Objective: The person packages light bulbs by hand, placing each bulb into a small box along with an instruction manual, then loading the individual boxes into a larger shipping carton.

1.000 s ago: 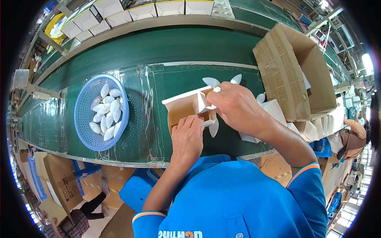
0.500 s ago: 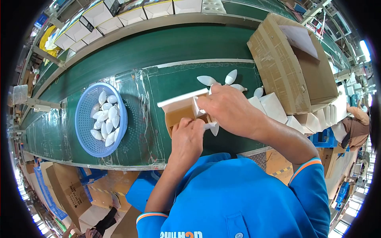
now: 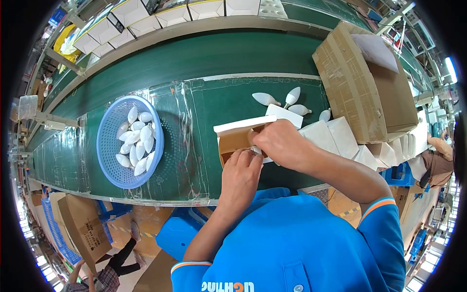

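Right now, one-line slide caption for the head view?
Left hand and right hand at an open carton, blue basket of white bulbs off to its left.

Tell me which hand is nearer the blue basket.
Left. The left hand is right of the basket, at the near side of the open box; the right hand is farther right, at the box's right end.

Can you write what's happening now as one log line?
left hand: on open box | right hand: on same box | blue basket: holds white bulbs | loose bulbs: on green bench
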### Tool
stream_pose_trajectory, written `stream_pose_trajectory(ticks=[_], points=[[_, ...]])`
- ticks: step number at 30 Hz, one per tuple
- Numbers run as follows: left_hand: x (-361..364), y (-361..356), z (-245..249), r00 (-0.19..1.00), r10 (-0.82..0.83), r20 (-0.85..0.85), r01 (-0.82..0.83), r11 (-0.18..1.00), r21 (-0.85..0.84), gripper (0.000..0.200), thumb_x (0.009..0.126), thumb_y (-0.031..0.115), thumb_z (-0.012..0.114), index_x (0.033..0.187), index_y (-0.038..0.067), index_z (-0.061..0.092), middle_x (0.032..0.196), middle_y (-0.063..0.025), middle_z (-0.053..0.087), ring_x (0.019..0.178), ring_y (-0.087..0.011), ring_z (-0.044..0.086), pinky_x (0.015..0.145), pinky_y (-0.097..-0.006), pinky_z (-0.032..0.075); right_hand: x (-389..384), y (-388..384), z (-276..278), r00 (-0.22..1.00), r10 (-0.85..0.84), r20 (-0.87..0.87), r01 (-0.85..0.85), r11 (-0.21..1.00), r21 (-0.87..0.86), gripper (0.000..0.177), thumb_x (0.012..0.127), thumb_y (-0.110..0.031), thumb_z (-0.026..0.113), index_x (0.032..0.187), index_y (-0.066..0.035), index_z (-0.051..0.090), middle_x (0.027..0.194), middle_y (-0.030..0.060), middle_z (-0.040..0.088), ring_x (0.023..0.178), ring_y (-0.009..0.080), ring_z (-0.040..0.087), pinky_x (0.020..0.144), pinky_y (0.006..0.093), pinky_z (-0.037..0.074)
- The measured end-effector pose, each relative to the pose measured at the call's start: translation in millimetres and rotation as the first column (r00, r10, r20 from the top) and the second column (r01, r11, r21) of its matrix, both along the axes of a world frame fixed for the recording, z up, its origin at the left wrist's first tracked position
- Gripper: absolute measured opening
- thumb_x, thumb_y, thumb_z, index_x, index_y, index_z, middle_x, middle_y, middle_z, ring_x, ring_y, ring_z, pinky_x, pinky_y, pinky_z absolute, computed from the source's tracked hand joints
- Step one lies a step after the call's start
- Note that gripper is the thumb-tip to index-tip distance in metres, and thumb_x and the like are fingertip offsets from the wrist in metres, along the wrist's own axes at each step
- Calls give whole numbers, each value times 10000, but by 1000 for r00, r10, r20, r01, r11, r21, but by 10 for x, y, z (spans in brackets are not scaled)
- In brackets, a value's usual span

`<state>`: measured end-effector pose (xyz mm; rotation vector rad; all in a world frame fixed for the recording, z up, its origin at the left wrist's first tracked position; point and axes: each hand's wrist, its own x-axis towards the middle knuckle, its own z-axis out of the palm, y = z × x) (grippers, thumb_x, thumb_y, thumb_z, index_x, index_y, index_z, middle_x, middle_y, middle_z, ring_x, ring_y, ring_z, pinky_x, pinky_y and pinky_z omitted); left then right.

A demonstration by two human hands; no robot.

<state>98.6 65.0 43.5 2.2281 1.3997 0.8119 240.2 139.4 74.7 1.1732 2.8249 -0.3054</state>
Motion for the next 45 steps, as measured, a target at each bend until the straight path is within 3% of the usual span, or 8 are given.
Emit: stream_pose_trajectory(ticks=[4, 6, 22, 30, 34, 37, 42, 45], points=[[7, -103, 114, 997, 18, -81, -14, 998, 53, 293, 695, 20, 659, 979, 7, 587, 1015, -144, 563, 1031, -327, 536, 843, -407, 445, -78, -49, -155, 996, 80, 47, -85, 991, 108, 179, 660, -104, 602, 795, 5, 650, 740, 154, 641, 739, 264, 645, 634, 363, 519], [-38, -170, 155, 992, 36, -118, -26, 997, 79, 310, 695, 19, 660, 996, 10, 585, 1031, -148, 562, 1068, -339, 526, 858, -415, 443, -4, -98, -220, 962, 58, -268, -38, 996, 80, 224, 710, -81, 565, 901, 36, 574, 829, 182, 605, 771, 324, 613, 645, 404, 496], [-54, -117, 280, 950, 112, -292, -68, 985, 158, 511, 662, 112, 715, 1140, 52, 545, 1149, -119, 538, 1147, -296, 474, 966, -436, 274, 136, -74, -276, 997, -43, -66, 39, 998, -53, 205, 672, -128, 594, 805, 9, 670, 873, 195, 641, 831, 330, 631, 636, 397, 535], [30, 161, -131, 929, -25, -369, 0, 998, -67, 870, 548, 210, 819, 1272, -10, 390, 1062, -202, 582, 1011, -358, 549, 864, -435, 410, 177, -129, -160, 971, -113, -213, 86, 988, -131, 151, 641, -145, 613, 699, -14, 661, 790, 171, 636, 772, 327, 615, 604, 400, 521], [128, 251, -59, 934, -23, -356, 55, 995, 78, 759, 563, 190, 803, 1216, 8, 461, 924, -174, 623, 906, -361, 577, 787, -439, 434, 252, -200, -343, 932, -106, -346, 83, 993, -82, 130, 653, -148, 599, 660, -27, 648, 731, 174, 624, 737, 318, 617, 583, 397, 508], [47, 250, -131, 862, -72, -501, -3, 989, -147, 670, 557, 161, 772, 1164, 30, 522, 1054, -155, 602, 1018, -319, 557, 895, -444, 385, 299, -299, -325, 894, -35, -447, 90, 991, 101, 118, 661, -119, 585, 679, -20, 646, 683, 138, 613, 659, 276, 618, 542, 384, 490], [142, 286, -25, 890, -123, -439, 114, 992, -48, 576, 597, 136, 737, 1128, 25, 544, 1047, -138, 602, 1023, -323, 541, 908, -458, 362, 609, -539, 69, 772, -4, -636, 49, 997, 54, 93, 717, -109, 552, 755, -27, 575, 705, 84, 545, 668, 234, 578, 594, 334, 497], [247, 294, 230, 845, -92, -527, -71, 957, -281, 653, 582, 184, 779, 1149, -3, 515, 1127, -194, 540, 1052, -380, 484, 925, -462, 339, 1017, -668, 121, 745, -55, -664, -26, 993, -112, 100, 715, -106, 580, 785, -33, 579, 743, 66, 566, 682, 218, 582, 613, 313, 495]])
